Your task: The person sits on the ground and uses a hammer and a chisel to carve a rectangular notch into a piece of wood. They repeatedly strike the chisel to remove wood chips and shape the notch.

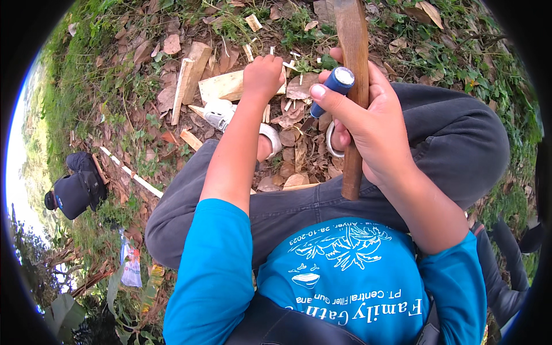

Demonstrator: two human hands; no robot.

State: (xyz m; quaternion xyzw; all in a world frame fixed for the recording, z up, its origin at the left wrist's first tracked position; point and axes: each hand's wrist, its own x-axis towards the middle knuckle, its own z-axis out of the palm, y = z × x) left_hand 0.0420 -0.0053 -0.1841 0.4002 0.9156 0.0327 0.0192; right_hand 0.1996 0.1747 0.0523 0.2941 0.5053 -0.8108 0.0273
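My right hand (374, 123) grips a long brown wooden tool handle (353, 75) that runs up past the top of the view, so its far end is hidden. Between the thumb and fingers of the same hand is a chisel (330, 89), with a blue handle, a pale worn cap and a dark blade pointing down. Farther left, my left hand (264, 77) is closed, knuckles up, over the right end of a pale split wood block (221, 87) on the ground. Whatever its fingers hold is hidden.
Two wood pieces (190, 77) lean together left of the block. Pale chips (253, 23) and dry leaves litter the ground by my white shoe (219, 114). A long pale stick (132, 172) lies left. Beyond are a dark bag-like bundle (77, 187) and a plastic bag (131, 264).
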